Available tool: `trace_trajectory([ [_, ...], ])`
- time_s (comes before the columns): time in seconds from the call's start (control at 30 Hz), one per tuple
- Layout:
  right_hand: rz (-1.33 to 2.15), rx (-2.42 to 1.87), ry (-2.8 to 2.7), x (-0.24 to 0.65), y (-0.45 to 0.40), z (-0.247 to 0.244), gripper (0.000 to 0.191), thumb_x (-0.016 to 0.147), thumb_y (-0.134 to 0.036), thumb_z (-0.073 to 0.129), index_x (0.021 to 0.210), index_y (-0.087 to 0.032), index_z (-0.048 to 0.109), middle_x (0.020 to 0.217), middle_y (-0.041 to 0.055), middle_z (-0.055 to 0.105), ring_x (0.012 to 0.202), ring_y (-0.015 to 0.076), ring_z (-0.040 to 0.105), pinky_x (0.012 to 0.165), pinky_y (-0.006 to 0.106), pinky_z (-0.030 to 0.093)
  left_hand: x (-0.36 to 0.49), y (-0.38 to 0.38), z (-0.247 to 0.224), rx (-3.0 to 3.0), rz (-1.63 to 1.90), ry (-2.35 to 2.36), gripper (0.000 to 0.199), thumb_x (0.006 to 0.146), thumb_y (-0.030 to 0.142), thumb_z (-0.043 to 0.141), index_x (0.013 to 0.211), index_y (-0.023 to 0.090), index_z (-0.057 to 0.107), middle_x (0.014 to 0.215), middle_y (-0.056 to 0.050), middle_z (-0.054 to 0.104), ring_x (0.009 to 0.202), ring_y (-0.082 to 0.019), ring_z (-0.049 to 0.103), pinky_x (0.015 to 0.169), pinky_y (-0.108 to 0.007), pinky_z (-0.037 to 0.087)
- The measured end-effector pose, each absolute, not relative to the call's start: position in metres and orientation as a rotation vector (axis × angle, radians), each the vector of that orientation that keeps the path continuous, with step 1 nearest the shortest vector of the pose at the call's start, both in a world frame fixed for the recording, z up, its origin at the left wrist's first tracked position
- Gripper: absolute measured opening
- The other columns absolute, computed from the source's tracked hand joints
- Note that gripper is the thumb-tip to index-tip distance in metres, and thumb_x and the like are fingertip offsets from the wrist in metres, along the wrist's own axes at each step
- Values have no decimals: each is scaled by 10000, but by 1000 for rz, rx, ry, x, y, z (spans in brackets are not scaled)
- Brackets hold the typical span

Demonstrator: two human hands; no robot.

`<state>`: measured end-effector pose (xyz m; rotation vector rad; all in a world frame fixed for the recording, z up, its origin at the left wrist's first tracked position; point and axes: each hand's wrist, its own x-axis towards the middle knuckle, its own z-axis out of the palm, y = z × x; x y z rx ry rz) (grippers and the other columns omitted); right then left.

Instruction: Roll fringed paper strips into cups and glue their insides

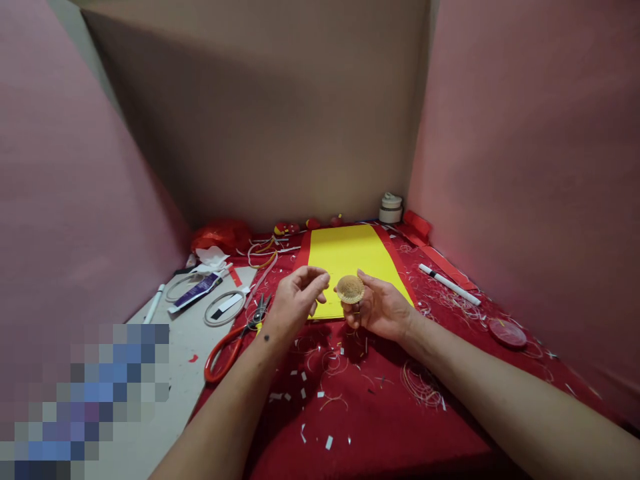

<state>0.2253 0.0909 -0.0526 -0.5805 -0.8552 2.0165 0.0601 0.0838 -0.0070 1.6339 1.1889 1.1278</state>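
Observation:
A small round woven straw piece [351, 289], shaped like a shallow bowl or hat, is held in my right hand [381, 308], whose fingers wrap around its side and underside. Just left of it is my left hand [303, 295], raised with the fingers curled and thumb and fingertips close together; whether something thin is between them is too small to tell. Both hands are above the near part of a yellow sheet [350, 250], which lies on a red cloth [360, 413].
Red-handled scissors [225, 357], a purple packet [197, 292] and a grey ring [224, 309] are at the left. At the right lie a white marker [450, 285] and a round pink lid [507, 333]. A white jar [391, 208] stands behind; thread and paper scraps are scattered around.

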Motion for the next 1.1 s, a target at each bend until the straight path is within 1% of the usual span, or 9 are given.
trace_trajectory([
  [0.17, 1753, -623, -1071, 218, 90, -59, 318, 795, -475, 545, 750, -162, 583, 530, -10, 568, 412, 113, 497, 452, 267, 379, 65, 81, -14, 1900, 1027, 1207, 209, 736, 308, 568, 883, 167, 613, 790, -26, 638, 676, -129, 564, 609, -234, 430],
  [0.33, 1687, -712, -1186, 217, 87, -60, 351, 812, -490, 512, 762, -148, 573, 530, -2, 556, 427, 117, 515, 421, 249, 389, 67, 86, -26, 2084, 1028, 1394, 122, 725, 195, 506, 753, 178, 624, 719, -19, 652, 653, -138, 582, 614, -242, 430],
  [0.5, 1485, -777, -1219, 216, 82, -54, 285, 759, -409, 608, 918, -177, 558, 717, 0, 589, 529, 114, 555, 484, 256, 456, 68, 86, -28, 2094, 1018, 1606, 151, 750, 208, 490, 726, 172, 634, 690, -36, 659, 619, -147, 580, 588, -253, 414],
  [0.57, 1331, -891, -1305, 214, 79, -52, 341, 739, -355, 636, 1019, -181, 546, 720, -10, 586, 501, 105, 541, 508, 265, 460, 68, 86, -30, 2153, 1022, 1641, 154, 763, 202, 484, 751, 166, 634, 720, -51, 662, 645, -156, 583, 612, -263, 419],
  [0.63, 1166, -1036, -1414, 211, 76, -51, 346, 741, -320, 625, 1048, -173, 561, 691, -13, 583, 482, 104, 524, 505, 263, 449, 69, 85, -33, 2251, 1015, 1678, 161, 776, 181, 470, 800, 156, 627, 786, -72, 661, 696, -169, 591, 651, -276, 426],
  [0.73, 895, -1173, -1610, 208, 73, -50, 187, 771, -261, 557, 907, -164, 641, 673, 6, 611, 529, 117, 522, 511, 244, 428, 71, 83, -36, 2417, 921, 1769, 176, 800, 177, 452, 882, 156, 607, 881, -85, 642, 788, -188, 599, 696, -286, 429],
  [0.83, 663, -1227, -1718, 207, 72, -50, 200, 782, -175, 480, 829, -169, 675, 684, 17, 663, 585, 132, 559, 558, 233, 429, 76, 79, -36, 2521, 821, 1847, 174, 823, 195, 443, 912, 174, 591, 938, -70, 637, 839, -190, 608, 701, -274, 435],
  [0.97, 437, -1312, -1735, 206, 73, -53, 314, 775, -127, 432, 966, -150, 680, 844, 79, 717, 692, 174, 635, 633, 253, 457, 82, 74, -35, 2600, 711, 1918, 205, 855, 226, 408, 963, 176, 575, 960, -65, 655, 828, -199, 633, 661, -277, 450],
  [1.1, 255, -1343, -1769, 206, 76, -57, 332, 794, -133, 414, 996, -126, 677, 897, 123, 716, 770, 212, 667, 688, 281, 477, 87, 72, -38, 2657, 539, 1973, 254, 872, 202, 364, 1039, 162, 551, 890, -70, 681, 748, -214, 655, 602, -290, 455],
])
